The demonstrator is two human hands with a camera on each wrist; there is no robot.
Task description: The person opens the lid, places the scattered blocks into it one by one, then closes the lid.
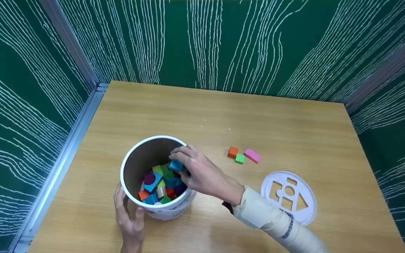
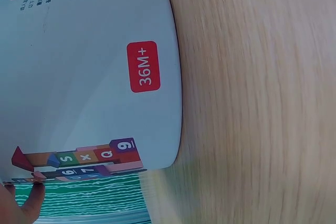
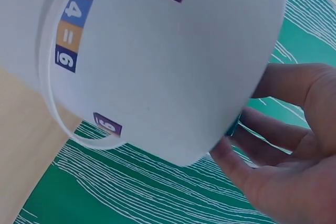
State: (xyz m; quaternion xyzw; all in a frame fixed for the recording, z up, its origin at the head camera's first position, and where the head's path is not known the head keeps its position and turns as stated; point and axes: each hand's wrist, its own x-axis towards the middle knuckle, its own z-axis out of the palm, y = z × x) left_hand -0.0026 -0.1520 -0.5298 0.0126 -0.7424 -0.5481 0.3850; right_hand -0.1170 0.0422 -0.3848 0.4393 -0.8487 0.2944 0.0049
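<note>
A white bucket (image 1: 165,212) of colourful toy blocks (image 1: 158,186) stands upright on the table. My left hand (image 1: 130,225) rests against its near left wall, fingers along the side and thumb below the front rim. In the left wrist view, its fingertips (image 2: 34,203) touch the printed bucket wall (image 2: 89,77). My right hand (image 1: 199,168) reaches over the right rim and pinches a blue block (image 1: 176,165) inside the mouth, above the other blocks. The right wrist view shows this hand (image 3: 294,140) at the rim, the block mostly hidden behind the wall.
Right of the bucket lie an orange block (image 1: 233,152), a green block (image 1: 239,159) and a pink block (image 1: 252,156). A white lid (image 1: 311,200) with shaped holes lies beyond the right forearm. Green walls with white lines (image 1: 206,42) surround the wooden table (image 1: 276,130).
</note>
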